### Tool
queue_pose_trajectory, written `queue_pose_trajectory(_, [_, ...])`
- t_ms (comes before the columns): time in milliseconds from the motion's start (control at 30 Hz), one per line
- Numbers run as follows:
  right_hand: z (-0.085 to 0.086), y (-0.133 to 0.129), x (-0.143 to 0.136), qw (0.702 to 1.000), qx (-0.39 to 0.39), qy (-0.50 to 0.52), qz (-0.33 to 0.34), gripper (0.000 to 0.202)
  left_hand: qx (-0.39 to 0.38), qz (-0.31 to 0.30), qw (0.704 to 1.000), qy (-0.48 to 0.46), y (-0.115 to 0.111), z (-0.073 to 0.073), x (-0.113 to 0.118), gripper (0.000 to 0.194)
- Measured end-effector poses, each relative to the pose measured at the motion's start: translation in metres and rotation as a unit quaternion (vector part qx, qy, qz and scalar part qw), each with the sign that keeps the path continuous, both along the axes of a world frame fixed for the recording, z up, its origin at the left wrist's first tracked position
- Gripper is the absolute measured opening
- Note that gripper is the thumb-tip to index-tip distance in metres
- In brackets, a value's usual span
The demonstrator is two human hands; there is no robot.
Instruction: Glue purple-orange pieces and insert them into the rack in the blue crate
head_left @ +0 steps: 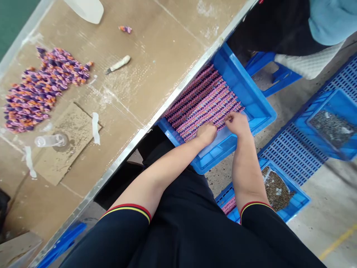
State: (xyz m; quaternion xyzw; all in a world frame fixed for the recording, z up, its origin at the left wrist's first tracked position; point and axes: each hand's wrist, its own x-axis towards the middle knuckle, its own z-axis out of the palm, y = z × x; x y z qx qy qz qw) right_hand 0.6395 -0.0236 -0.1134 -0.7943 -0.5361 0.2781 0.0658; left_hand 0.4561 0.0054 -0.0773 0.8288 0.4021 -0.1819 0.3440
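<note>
Both of my hands reach into a blue plastic crate (242,78) beside the table edge. Rows of small pink, purple and orange pieces (206,96) lie packed in lines inside it. My left hand (206,133) is curled over the near rows, its fingers closed at their ends. To its right, my right hand (237,123) has thumb and forefinger pinched together at the end of a row. Whatever is between the fingers of either hand is too small or hidden to make out. A pale sheet (214,143) shows along the crate's near side.
On the brown table (156,74) are a heap of similar pieces (41,89), a knife (118,64), a cardboard piece (69,149) and a clear cup (51,140). Blue bins of small grains (279,191) stand at right. A person's dark clothing (279,26) and a blue stool (267,70) are beyond the crate.
</note>
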Motion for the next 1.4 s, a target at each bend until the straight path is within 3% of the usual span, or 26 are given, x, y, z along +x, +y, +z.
queue_pose_trajectory(467, [0.0, 0.001, -0.002, 1.0, -0.02, -0.005, 0.004, 0.025, 0.001, 0.004, 1.0, -0.022, 0.0, -0.01, 0.001, 0.038])
queue_pose_trajectory(900, [0.003, -0.001, -0.008, 0.985, -0.112, -0.027, 0.126, 0.028, -0.001, 0.015, 0.999, -0.034, 0.002, -0.013, 0.002, 0.035])
queue_pose_trajectory(1400, [0.005, 0.004, -0.013, 0.976, -0.146, -0.04, 0.16, 0.031, -0.013, 0.023, 0.999, -0.045, 0.003, -0.016, 0.009, 0.039])
